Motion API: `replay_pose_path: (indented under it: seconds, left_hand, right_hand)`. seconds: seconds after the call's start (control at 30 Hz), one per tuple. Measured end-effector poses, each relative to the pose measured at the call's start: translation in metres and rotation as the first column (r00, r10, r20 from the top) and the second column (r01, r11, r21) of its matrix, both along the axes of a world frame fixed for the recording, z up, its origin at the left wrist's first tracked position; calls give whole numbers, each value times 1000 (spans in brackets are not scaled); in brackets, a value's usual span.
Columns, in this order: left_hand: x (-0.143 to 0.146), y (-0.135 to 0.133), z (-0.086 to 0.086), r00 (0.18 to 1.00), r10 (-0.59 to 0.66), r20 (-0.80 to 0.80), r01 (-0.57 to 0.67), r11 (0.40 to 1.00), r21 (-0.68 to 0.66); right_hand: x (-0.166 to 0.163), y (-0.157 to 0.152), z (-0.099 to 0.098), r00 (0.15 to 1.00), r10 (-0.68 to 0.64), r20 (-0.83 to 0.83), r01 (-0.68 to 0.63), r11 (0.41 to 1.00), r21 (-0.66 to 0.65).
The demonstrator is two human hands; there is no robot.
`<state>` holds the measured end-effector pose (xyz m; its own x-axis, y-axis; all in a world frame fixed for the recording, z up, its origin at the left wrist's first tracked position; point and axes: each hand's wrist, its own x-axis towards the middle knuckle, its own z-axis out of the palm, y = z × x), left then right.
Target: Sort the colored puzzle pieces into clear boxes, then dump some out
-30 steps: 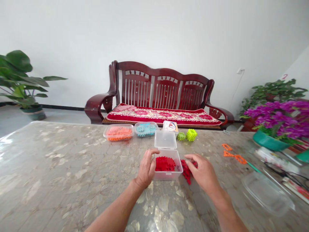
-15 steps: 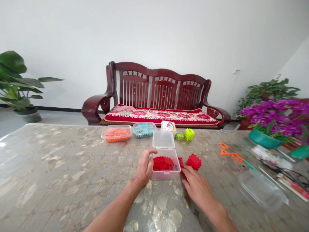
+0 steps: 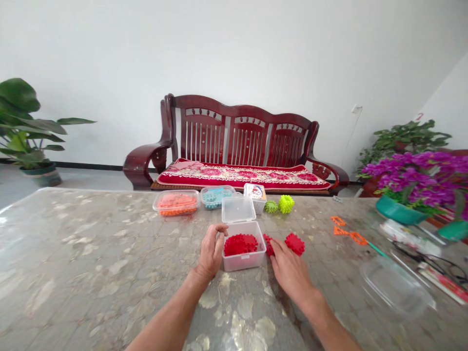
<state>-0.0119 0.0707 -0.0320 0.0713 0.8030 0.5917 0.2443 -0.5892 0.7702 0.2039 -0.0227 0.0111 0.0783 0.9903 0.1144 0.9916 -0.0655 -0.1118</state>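
A clear plastic box (image 3: 244, 262) with its lid (image 3: 239, 209) tipped back stands in front of me, with several red toothed-edge plastic building pieces (image 3: 240, 245) inside. My left hand (image 3: 212, 247) is at the box's left side, fingers curled at its rim and closed on it. To the right of the box, my right hand (image 3: 287, 262) has its fingers together on a red building piece (image 3: 268, 244), which they partly cover. Just beyond those fingers lies another red building piece (image 3: 294, 244) on the table.
Behind the box stand a tub of orange pieces (image 3: 177, 203), a tub of blue pieces (image 3: 218, 197), a white-labelled box (image 3: 255, 192) and two green spiky balls (image 3: 286, 204). Orange pieces (image 3: 358, 238), a clear lid (image 3: 397, 287), glasses (image 3: 438, 263) and a flower pot (image 3: 402, 210) are at right.
The open box has shifted a little to the left along with my left hand. My right hand has also moved slightly left and forward, over the red piece beside the box.
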Motion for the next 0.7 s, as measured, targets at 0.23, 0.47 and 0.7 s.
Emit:
replay_pose_path:
  seconds: [0.23,0.47,0.7]
  left_hand:
    - [-3,4,-4,1000,13,12,-13,1000,8]
    - [-3,3,0,1000,23,-10,-23,999,44]
    - [-3,4,0,1000,1,-29,1,997,79]
  right_hand:
    - [-7,-1,0,996,84,-3,-84,995,-58]
    - [-3,10,7,989,146,-10,-147,989,-22]
    - [-8,17,-7,985,171,-22,-172,981,-92]
